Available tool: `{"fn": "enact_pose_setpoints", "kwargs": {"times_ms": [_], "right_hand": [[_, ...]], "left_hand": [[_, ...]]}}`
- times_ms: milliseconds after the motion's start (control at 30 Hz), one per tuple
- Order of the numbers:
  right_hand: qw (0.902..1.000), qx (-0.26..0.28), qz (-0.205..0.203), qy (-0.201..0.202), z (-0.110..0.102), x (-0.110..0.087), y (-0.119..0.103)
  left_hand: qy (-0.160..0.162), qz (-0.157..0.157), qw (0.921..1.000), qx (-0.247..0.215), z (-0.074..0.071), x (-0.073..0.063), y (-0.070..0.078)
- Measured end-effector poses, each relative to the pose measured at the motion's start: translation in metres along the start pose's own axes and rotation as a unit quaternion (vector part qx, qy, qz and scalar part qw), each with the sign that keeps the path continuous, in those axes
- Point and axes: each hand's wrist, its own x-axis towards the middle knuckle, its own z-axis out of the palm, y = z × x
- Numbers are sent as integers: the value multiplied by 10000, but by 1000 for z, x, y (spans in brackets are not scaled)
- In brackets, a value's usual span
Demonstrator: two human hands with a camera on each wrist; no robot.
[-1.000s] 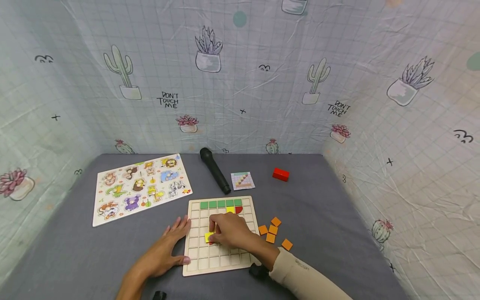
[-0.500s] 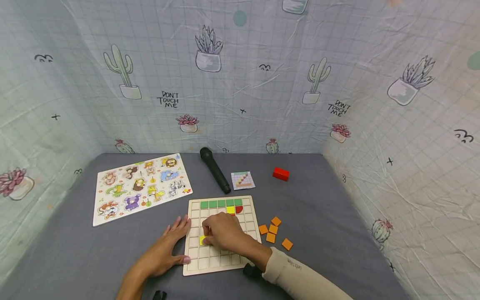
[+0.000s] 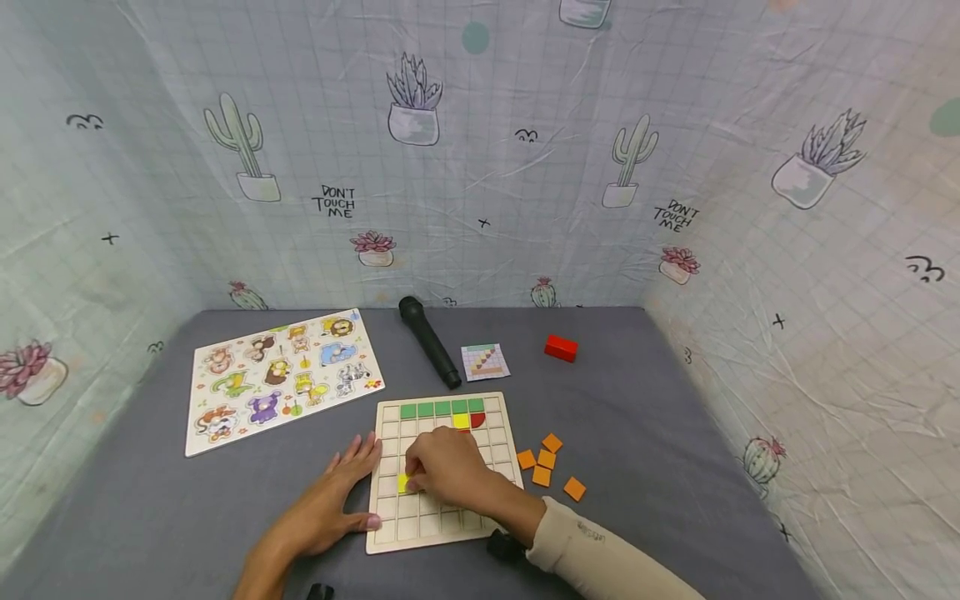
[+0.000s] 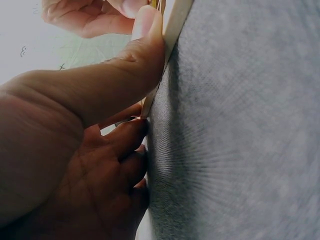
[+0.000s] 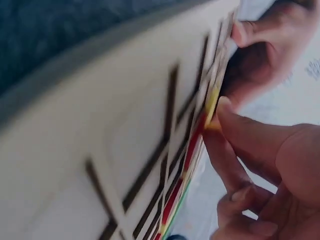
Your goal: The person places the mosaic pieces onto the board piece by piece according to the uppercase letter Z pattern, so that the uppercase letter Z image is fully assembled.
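In the head view a wooden grid board [image 3: 420, 525] lies on the grey cloth, with a row of green square tiles [image 3: 426, 410] near its far edge. A yellow square tile [image 3: 461, 421] and a red rounded tile [image 3: 477, 420] sit just below that row. My right hand [image 3: 450, 467] reaches over the board, thumb and forefinger pinching a yellow tile [image 3: 403, 483] at a cell left of the middle. Red pieces [image 5: 195, 140] line up beside that tile in the right wrist view. My left hand [image 3: 322, 504] rests along the board's left edge, fingers spread, thumb [image 4: 145, 30] against the side.
Several orange square tiles [image 3: 546, 459] lie right of the board. Behind it are a small pattern card [image 3: 485, 362], a black microphone [image 3: 429, 342] and a red block [image 3: 561, 348]. An animal puzzle board [image 3: 281, 379] lies at the back left. A printed cloth [image 3: 465, 183] hangs behind.
My right hand has shifted slightly left and toward me with the yellow tile, then stayed nearly in place. My left hand keeps its spot on the board's edge.
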Motion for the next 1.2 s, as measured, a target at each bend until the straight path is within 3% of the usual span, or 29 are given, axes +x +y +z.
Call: {"fn": "enact_pose_setpoints", "kwargs": {"times_ms": [167, 367, 500, 800, 1000, 1200], "right_hand": [[9958, 831, 365, -107, -9, -6, 18], [9872, 1336, 874, 28, -23, -24, 48], [9797, 1626, 1166, 154, -29, -41, 72], [9721, 1577, 1680, 442, -39, -73, 113], [9709, 1288, 1997, 288, -42, -82, 120], [9755, 975, 1960, 241, -43, -82, 121]], "left_hand": [[104, 30, 9999, -66, 1, -1, 0], [-2, -112, 9999, -81, -1, 1, 0], [15, -39, 10000, -82, -1, 0, -1], [-36, -81, 10000, -32, 0, 1, -2], [-2, -16, 10000, -33, 0, 0, -2], [-77, -90, 9999, -8, 1, 2, -1]]}}
